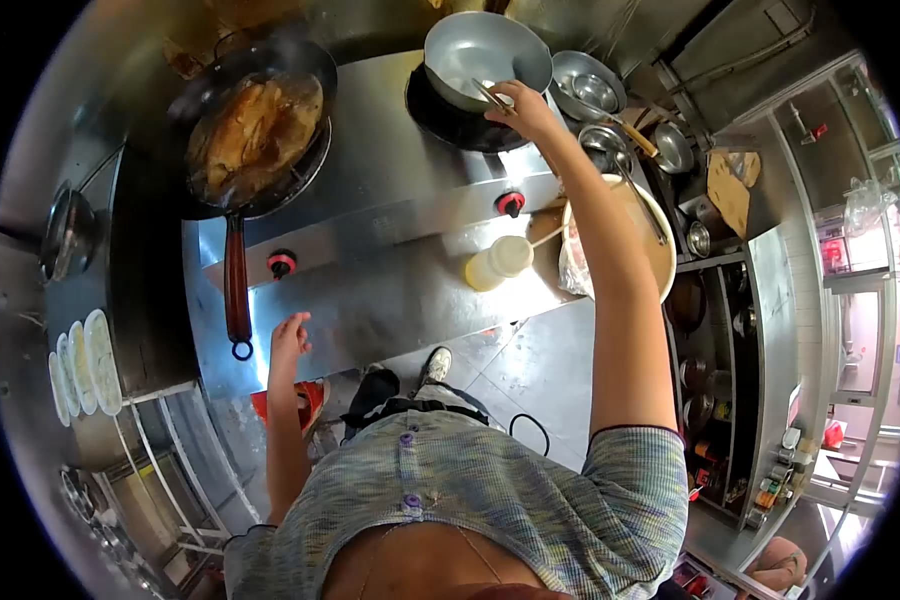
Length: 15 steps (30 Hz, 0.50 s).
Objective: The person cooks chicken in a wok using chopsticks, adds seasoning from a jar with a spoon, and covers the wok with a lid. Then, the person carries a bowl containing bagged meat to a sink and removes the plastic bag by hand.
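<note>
The slim silver metal tool (490,97) slants across the near rim of the deep grey metal pot (485,50), its far end inside the pot; the right hand (520,108) is closed on it, thumb and fingers pinching its near end. The pot sits tilted on a round black burner (440,118) at the back of the stainless steel stove (370,160); just right of it is a shallower silver pan (588,85) with a wooden handle.

The left hand (290,338) is well apart from the right; its fingers are partly spread and nothing shows in its grasp; it hovers by the stove's front edge, near the brown handle of the black wok (305,80). In the wok lies a large browned piece of food (255,130) in brown liquid.

Two red and black knobs (281,264) are on the stove's front; nearer the right arm stands a pale yellow plastic bottle with a white top (500,262), beside a wide cream-coloured tub (660,262) partly hidden by the forearm.

At far left, four oval white dishes (100,360) stand in a row; at far right, small labelled bottles (770,490) crowd a shelf, their writing too small to read.
</note>
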Available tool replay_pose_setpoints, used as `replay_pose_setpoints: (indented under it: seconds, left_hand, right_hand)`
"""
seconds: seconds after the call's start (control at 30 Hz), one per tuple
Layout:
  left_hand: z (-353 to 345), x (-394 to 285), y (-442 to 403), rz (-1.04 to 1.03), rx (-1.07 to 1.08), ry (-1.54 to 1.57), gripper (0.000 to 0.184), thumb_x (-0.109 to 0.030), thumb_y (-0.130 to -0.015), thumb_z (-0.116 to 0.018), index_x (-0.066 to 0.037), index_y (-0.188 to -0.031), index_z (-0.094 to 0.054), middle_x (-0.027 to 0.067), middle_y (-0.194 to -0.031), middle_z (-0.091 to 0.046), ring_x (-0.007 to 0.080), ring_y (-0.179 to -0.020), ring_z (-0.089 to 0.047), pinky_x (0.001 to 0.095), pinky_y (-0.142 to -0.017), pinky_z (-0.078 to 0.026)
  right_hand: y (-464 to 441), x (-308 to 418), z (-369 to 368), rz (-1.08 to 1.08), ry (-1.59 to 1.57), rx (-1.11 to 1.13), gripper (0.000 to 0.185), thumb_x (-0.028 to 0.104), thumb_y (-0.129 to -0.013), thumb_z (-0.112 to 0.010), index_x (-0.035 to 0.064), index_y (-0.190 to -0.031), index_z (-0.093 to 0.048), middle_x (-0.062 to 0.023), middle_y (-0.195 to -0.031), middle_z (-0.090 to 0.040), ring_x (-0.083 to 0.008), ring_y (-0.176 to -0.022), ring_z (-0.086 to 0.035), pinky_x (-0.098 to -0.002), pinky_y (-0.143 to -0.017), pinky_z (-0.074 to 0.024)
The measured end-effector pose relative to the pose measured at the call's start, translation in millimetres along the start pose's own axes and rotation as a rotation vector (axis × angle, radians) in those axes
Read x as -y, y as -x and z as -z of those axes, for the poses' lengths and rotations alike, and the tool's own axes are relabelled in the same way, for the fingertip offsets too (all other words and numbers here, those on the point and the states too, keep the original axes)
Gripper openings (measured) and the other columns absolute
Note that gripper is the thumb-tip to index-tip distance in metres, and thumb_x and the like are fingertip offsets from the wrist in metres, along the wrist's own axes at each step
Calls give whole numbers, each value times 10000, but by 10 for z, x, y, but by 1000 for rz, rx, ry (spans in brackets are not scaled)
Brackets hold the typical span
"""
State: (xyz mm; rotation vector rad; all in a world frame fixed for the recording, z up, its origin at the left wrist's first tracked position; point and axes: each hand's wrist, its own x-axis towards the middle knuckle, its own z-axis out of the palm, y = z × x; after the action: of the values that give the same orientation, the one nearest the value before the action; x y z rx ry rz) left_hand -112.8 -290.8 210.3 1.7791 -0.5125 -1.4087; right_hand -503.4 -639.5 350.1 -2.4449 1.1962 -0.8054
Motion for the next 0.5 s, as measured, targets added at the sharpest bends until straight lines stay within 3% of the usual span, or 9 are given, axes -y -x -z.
replay_pose_setpoints:
  seconds: [0.03,0.13,0.2,0.27,0.3,0.33,0.4,0.5]
  left_hand:
    - [-22,-28,3,-13,-27,28,241,-316,-836,-518,-106,-912,-609,-65,-589,-399,29,-505,-382,215,-521,-386]
    - [-85,-106,-91,2,-104,90,239,-304,-829,-525,-91,-902,-603,-51,-583,-397,34,-495,-381,204,-515,-387]
    - [-93,-145,-241,-2,-117,135,241,-307,-820,-545,-98,-922,-606,-59,-594,-402,27,-509,-388,204,-520,-392]
    - [-51,-200,-492,-4,-119,186,269,-334,-821,-540,-103,-942,-605,-63,-609,-416,29,-533,-403,213,-546,-402]
    - [-50,-191,-641,7,-136,215,297,-361,-825,-527,-104,-951,-604,-62,-620,-429,35,-549,-414,222,-568,-411]
    - [-96,-218,-739,26,-148,254,321,-385,-827,-516,-105,-957,-602,-61,-621,-436,42,-556,-420,230,-585,-413]
    - [-77,-253,-870,57,-195,342,370,-433,-829,-493,-107,-970,-597,-60,-622,-450,56,-570,-432,245,-619,-418]
    - [38,-125,-1179,88,-126,458,443,-501,-824,-459,-106,-972,-591,-52,-643,-480,76,-593,-443,254,-656,-413]
  right_hand:
    - [25,-99,-31,-16,-19,83,524,218,-635,-709,51,-1096,-525,-171,-1094,-515,-332,-1008,-497,-344,-856,-399]
    - [186,-385,29,-101,-99,184,781,164,-606,-691,60,-1281,-313,-171,-1340,-278,-305,-1223,-304,-326,-1014,-264]
    - [391,-336,254,40,-23,87,699,139,-661,-641,58,-1277,-321,-174,-1329,-301,-306,-1214,-321,-328,-1020,-247]
    - [713,-153,568,-42,-207,-54,578,116,-727,-589,61,-1257,-366,-169,-1266,-401,-272,-1193,-364,-330,-993,-280]
    - [961,280,850,-227,-207,-117,527,107,-747,-578,64,-1240,-395,-140,-1237,-445,-248,-1156,-415,-329,-963,-319]
    - [1178,257,986,-183,-104,-203,496,94,-763,-567,73,-1233,-410,-115,-1203,-483,-237,-1131,-442,-330,-941,-351]
    - [1653,394,1211,-381,-313,-375,393,67,-809,-520,64,-1197,-455,-112,-1152,-522,-234,-1059,-505,-328,-899,-398]
    - [2469,337,1337,-474,-257,-618,253,42,-843,-501,-16,-1089,-511,-70,-974,-574,-126,-867,-544,-227,-765,-428]
